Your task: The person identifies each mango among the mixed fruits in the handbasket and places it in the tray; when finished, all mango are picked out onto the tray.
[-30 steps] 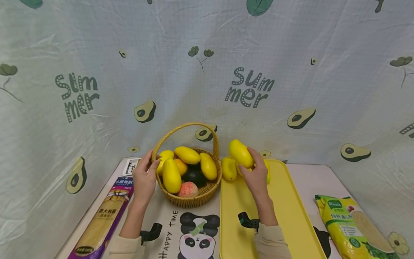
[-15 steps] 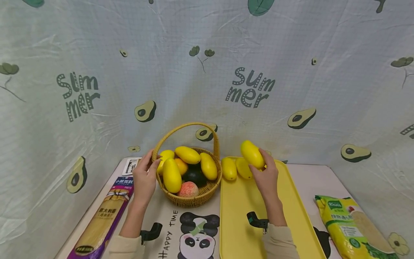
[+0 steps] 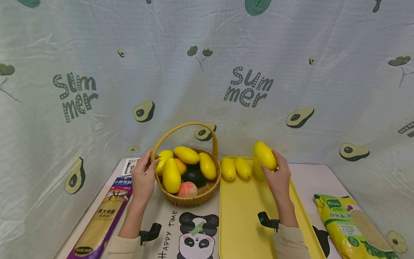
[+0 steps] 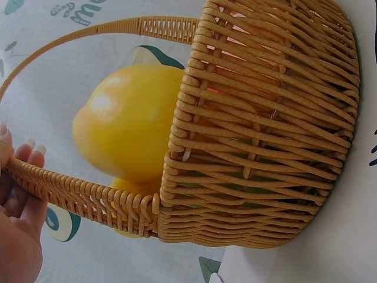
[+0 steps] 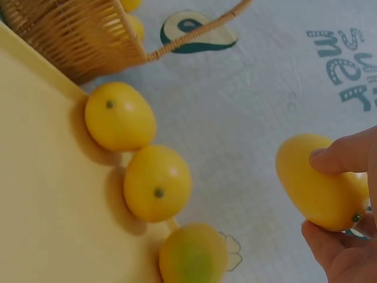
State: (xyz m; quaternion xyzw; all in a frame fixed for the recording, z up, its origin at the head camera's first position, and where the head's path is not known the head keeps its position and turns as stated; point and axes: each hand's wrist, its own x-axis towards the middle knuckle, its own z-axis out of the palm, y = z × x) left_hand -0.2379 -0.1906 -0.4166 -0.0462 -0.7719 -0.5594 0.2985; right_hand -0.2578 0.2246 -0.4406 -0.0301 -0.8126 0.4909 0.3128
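My left hand (image 3: pixel 143 180) grips the left side of the handle (image 4: pixel 82 197) of a wicker basket (image 3: pixel 191 201). Inside the basket lie several yellow mangoes (image 3: pixel 171 175), an orange fruit (image 3: pixel 181 166), a dark green avocado (image 3: pixel 193 176) and a pinkish peach (image 3: pixel 187 189). Raised above the far right part of the yellow tray (image 3: pixel 242 216), a mango (image 5: pixel 318 183) is held between the thumb and fingers of my right hand (image 3: pixel 279 176). Below it, three mangoes stand in a row along the tray's far edge: one by the basket (image 3: pixel 228 168), a middle one (image 3: pixel 242 168), and a greenish-yellow one (image 5: pixel 194 253).
A purple pasta packet (image 3: pixel 103 216) lies at the left edge of the table. On the right, past the tray, is a yellow-green Knorr bag (image 3: pixel 352 226). A printed curtain (image 3: pixel 207 90) hangs close behind the basket and tray.
My right hand has moved right along the tray's far edge with the mango, uncovering the mangoes standing there. The left hand stays on the basket handle.
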